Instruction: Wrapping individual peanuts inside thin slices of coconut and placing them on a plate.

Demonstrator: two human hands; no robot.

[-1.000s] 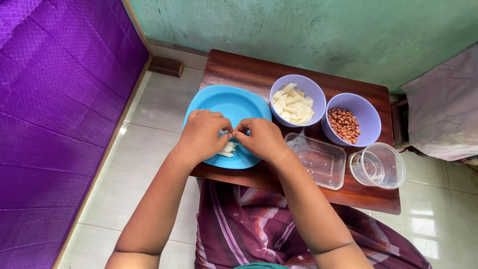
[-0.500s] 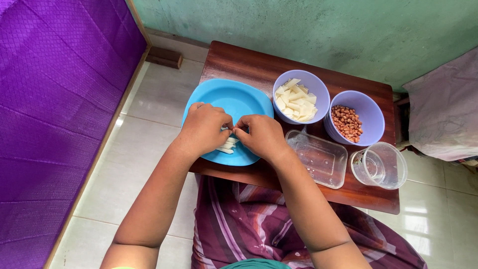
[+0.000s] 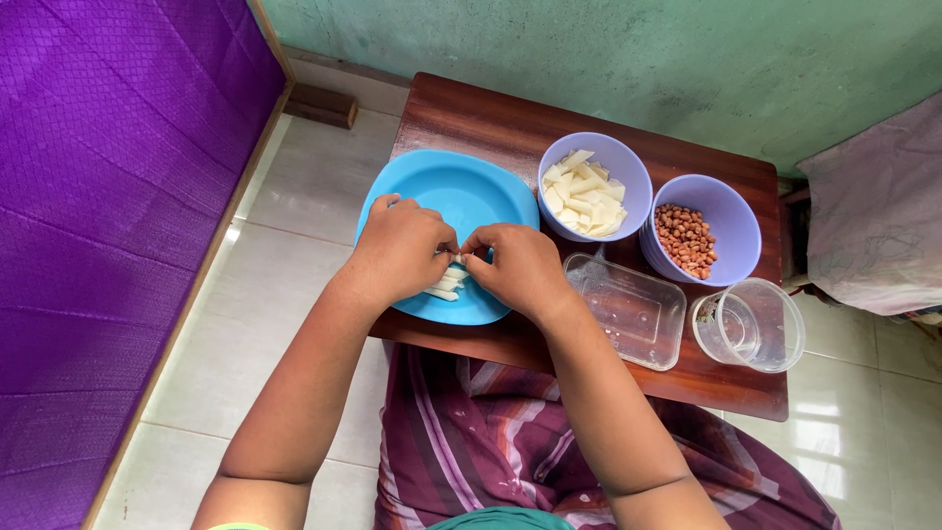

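Head view: the left hand (image 3: 397, 250) and the right hand (image 3: 518, 267) are meeting fingertip to fingertip over the near rim of the blue plate (image 3: 461, 191), just left of the frame's centre, and each grip is pinching one end of a small pale strip (image 3: 457, 258), so the piece is being held between both hands rather than lying loose. A few more pale strips (image 3: 444, 287) are lying on the plate directly beneath the hands, where anything dropping would be caught. The plate is sitting at the left end of the dark wooden surface (image 3: 491, 123), close to the person's lap, which is keeping the work within easy reach. To the right of the plate, a lilac bowl of pale strips (image 3: 585, 186) is standing just beside it, and a second lilac bowl holding brown nuts (image 3: 701, 231) is touching the first. Nearer the lower right, a clear rectangular tub (image 3: 626, 312) and a clear round cup (image 3: 751, 327) are standing empty, beside each other.
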